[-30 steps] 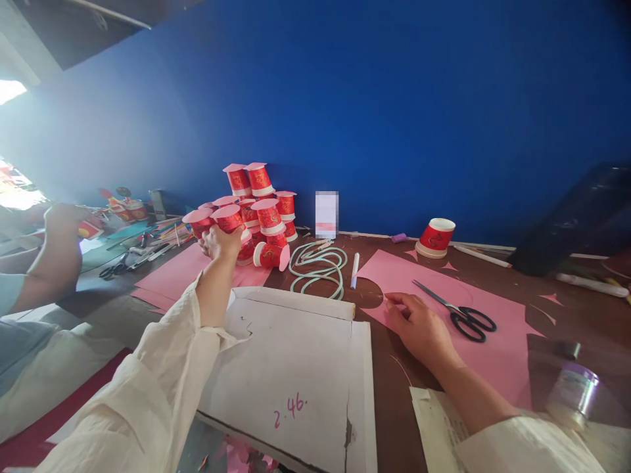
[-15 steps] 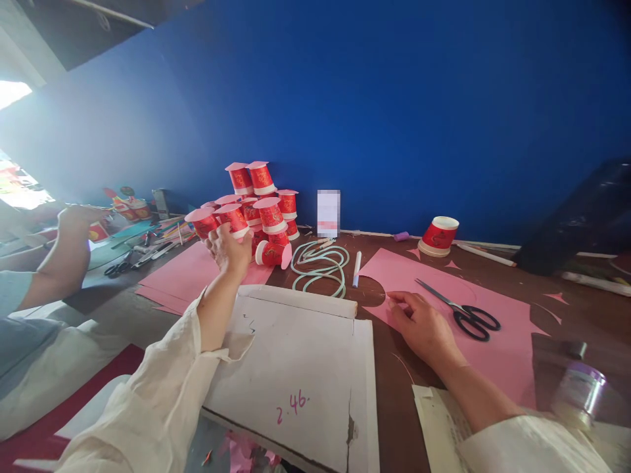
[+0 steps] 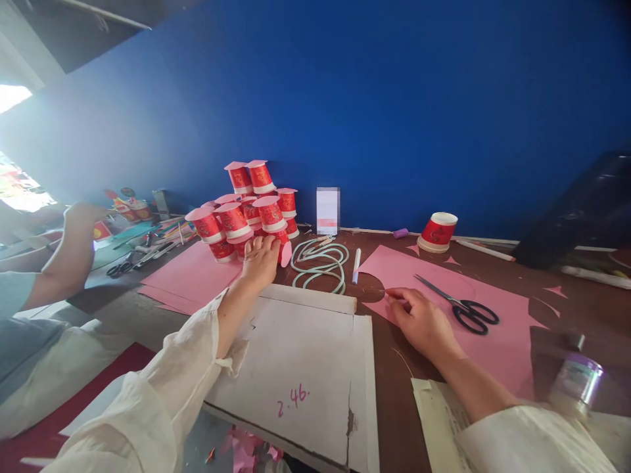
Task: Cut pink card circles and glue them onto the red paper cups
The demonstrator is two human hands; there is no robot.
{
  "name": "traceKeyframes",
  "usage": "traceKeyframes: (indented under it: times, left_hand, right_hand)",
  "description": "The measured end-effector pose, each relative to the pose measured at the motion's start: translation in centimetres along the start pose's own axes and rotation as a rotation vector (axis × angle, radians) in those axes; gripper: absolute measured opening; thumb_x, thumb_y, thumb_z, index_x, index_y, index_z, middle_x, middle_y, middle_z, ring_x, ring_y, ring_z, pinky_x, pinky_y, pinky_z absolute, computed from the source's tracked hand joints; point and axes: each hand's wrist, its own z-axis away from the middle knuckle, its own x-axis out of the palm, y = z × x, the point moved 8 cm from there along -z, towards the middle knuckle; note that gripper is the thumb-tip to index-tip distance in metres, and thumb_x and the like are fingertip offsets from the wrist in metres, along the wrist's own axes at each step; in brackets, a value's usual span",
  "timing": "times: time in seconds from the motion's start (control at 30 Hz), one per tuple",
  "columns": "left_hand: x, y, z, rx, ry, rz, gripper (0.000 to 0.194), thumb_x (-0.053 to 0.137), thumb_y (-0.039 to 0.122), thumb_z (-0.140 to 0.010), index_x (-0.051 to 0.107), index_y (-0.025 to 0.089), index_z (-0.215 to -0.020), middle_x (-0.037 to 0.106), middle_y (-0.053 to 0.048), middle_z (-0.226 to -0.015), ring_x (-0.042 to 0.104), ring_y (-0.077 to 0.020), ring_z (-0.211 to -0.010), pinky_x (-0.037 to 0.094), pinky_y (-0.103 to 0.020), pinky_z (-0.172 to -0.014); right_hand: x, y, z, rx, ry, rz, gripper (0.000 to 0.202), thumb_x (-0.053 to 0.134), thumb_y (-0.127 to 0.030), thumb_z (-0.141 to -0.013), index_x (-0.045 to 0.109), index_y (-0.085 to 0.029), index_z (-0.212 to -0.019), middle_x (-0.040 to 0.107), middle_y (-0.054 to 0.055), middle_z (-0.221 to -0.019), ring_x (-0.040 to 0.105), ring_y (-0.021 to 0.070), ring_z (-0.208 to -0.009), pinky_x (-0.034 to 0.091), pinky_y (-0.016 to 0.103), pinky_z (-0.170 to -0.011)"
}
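Observation:
My left hand [image 3: 261, 263] reaches over a red paper cup [image 3: 284, 253] lying on its side, with fingers closed over its body and hiding most of it. A pink paper disc covers the cup's visible end. Behind the hand stands a stack of upturned red cups [image 3: 269, 213] with pink paper pieces between and on top. My right hand [image 3: 419, 318] rests on a large pink paper sheet [image 3: 507, 355] with curved cut-outs. Its thumb and index fingertips meet at the sheet's cut edge; what they pinch is unclear. Beside it lie black-handled scissors [image 3: 473, 312].
A white board [image 3: 296, 355] marked "2.46." lies in front. Behind it are a coiled pale cable [image 3: 323, 263] and a white pen [image 3: 356, 266]. Another red cup [image 3: 438, 231] stands far right, a purple-lidded jar [image 3: 576, 381] near right. At left are pink sheets [image 3: 172, 282] and a co-worker's arm [image 3: 69, 253].
My left hand has moved right and slightly down, from the upper cups at the stack's front to the cup on its side. My right hand stays nearly in place.

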Motion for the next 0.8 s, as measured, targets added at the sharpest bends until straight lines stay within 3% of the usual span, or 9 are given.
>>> traceKeyframes:
  times: [0.53, 0.67, 0.8]
  left_hand:
    - [1.6, -1.2, -0.8, -0.02, 0.065, 0.085, 0.056, 0.054, 0.01, -0.072, 0.051, 0.021, -0.127, 0.056, -0.013, -0.131, 0.04, -0.0335, -0.123, 0.026, -0.05, -0.101]
    - [0.8, -1.0, -0.4, -0.017, 0.102, 0.106, 0.056, 0.06, 0.012, -0.069, 0.051, 0.02, -0.124, 0.056, -0.014, -0.127, 0.04, -0.0339, -0.123, 0.023, -0.051, -0.104]
    - [-1.7, -1.4, 0.5, -0.064, 0.166, 0.13, 0.053, 0.065, 0.022, -0.071, 0.051, 0.021, -0.121, 0.057, -0.013, -0.123, 0.04, -0.0341, -0.123, 0.02, -0.052, -0.108]
  right_hand:
    - [-0.3, -0.5, 0.1, -0.037, 0.026, 0.015, 0.023, 0.05, -0.035, -0.087, 0.068, -0.027, -0.099, 0.07, 0.002, -0.107, 0.067, 0.0178, -0.085, 0.049, 0.03, -0.07]
    - [-0.2, -0.3, 0.1, -0.023, 0.013, 0.023, 0.025, 0.049, -0.036, -0.087, 0.067, -0.027, -0.102, 0.07, 0.001, -0.108, 0.067, 0.0184, -0.086, 0.048, 0.031, -0.071]
    - [-0.2, -0.3, 0.1, -0.008, -0.005, 0.008, 0.026, 0.049, -0.037, -0.087, 0.068, -0.027, -0.1, 0.071, 0.002, -0.105, 0.067, 0.0186, -0.083, 0.048, 0.031, -0.069]
